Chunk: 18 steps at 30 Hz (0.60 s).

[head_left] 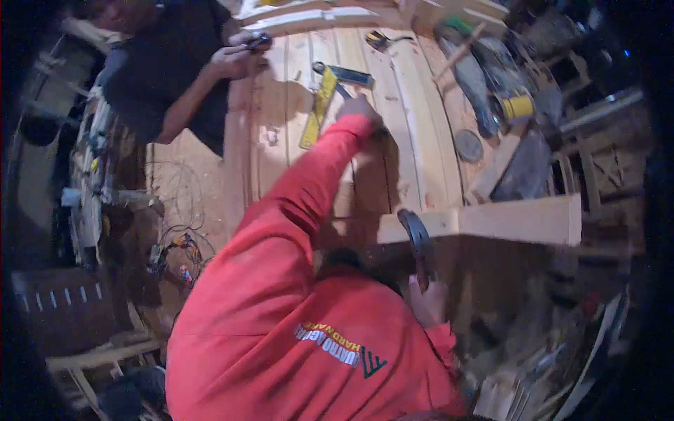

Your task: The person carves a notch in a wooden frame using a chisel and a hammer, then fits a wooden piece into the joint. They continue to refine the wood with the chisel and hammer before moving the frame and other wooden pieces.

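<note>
My left hand [359, 109] reaches forward over the pale planks, fingers closed. A thin dark piece sticks out from it, and I cannot tell what it is. Just ahead lies a square [321, 105] with a yellow blade and a dark stock, resting on the boards. My right hand [430, 302], low and close to my body, is closed round a dark tool with a curved end [415, 231]. That end rises in front of a wooden board [516, 219] at the near side of the planked surface [295, 105].
A tape measure [377, 40] lies at the far end. At the left edge stands another person [175, 63], a dark object in their hand [235, 62]. To the right are a yellow roll [518, 107], a round grey disc [468, 145] and wood offcuts. Cables [186, 245] lie at left.
</note>
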### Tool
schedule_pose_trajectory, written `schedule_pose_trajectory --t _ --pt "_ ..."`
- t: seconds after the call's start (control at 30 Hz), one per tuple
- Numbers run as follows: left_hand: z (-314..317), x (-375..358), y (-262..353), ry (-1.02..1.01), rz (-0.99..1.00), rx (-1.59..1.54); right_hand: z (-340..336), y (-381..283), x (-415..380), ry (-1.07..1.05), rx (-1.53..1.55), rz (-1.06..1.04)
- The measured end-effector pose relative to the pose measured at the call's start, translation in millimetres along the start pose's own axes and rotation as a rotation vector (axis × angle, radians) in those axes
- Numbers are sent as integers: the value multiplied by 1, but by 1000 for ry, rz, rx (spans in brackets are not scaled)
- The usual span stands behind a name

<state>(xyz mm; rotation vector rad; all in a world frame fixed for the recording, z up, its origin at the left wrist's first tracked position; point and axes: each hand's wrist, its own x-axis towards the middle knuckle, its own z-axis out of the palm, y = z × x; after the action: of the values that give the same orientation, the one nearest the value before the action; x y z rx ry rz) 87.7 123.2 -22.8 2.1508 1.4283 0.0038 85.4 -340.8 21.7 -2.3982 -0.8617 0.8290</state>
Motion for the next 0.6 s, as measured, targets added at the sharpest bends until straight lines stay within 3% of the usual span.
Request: schedule_pose_trajectory --t 0.07,0.17,0.2,0.23,0.37,0.47,0.53,0.57,0.6 --pt "3 -9 1 70 -81 -148 4 11 8 40 73 -73" --pt "-21 -31 15 151 -328 -224 -10 23 36 -106 171 -80" --pt "-29 -44 29 151 -399 -273 -16 36 47 -139 130 -177" --pt "-20 -42 22 330 -307 -298 -21 51 62 -166 89 -271" --pt "-41 0 -12 362 -20 -848 -58 52 99 -361 66 -464" --pt "-89 -67 28 252 -52 -1673 -79 37 115 -409 -3 -554" --pt "-96 -90 32 185 -130 -1773 -64 62 140 -424 58 -649" --pt "-86 -87 18 -22 63 -1937 -59 70 152 -436 87 -691" --pt "-84 -117 18 -61 173 -2020 -61 71 157 -492 114 -701"
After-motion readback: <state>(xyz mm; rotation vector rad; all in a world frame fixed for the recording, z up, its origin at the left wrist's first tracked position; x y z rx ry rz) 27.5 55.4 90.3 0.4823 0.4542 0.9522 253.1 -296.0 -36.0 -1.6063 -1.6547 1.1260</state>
